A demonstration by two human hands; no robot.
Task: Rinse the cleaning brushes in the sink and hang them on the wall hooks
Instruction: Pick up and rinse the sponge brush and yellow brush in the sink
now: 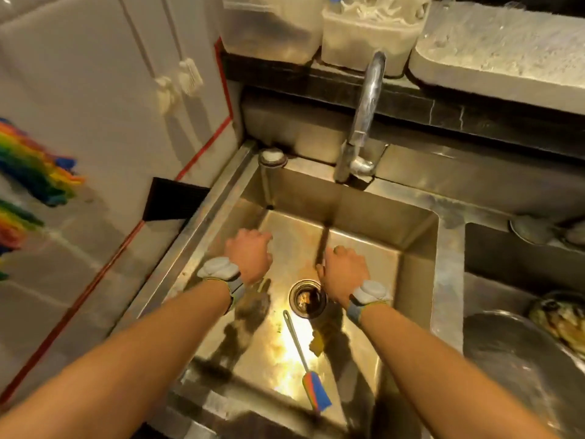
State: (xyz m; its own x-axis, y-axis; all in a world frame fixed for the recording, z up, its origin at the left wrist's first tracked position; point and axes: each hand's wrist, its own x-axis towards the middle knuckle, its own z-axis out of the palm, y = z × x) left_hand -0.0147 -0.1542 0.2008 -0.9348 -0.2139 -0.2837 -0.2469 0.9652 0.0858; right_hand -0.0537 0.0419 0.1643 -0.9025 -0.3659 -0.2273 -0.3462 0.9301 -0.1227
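A bottle brush point(308, 362) with a thin pale handle and a blue, orange and red head lies on the floor of the steel sink point(418, 280), near its front edge. My left hand point(250, 255) hovers palm down over the sink's left half with its fingers curled under; what is beneath it is hidden. To the right of the drain point(305, 299), my right hand point(343, 274) is closed around a thin dark handle point(323, 245) that points toward the back wall. Two white brushes point(180, 80) hang on the left wall, and rainbow-coloured brushes point(34, 172) hang further left.
The faucet point(367, 99) rises behind the sink; no water stream is visible. Plastic containers point(364, 30) stand on the ledge above. A second basin to the right holds a metal bowl point(519, 353) and dirty dishes point(560, 318). A yellow scrap point(316, 343) lies by the drain.
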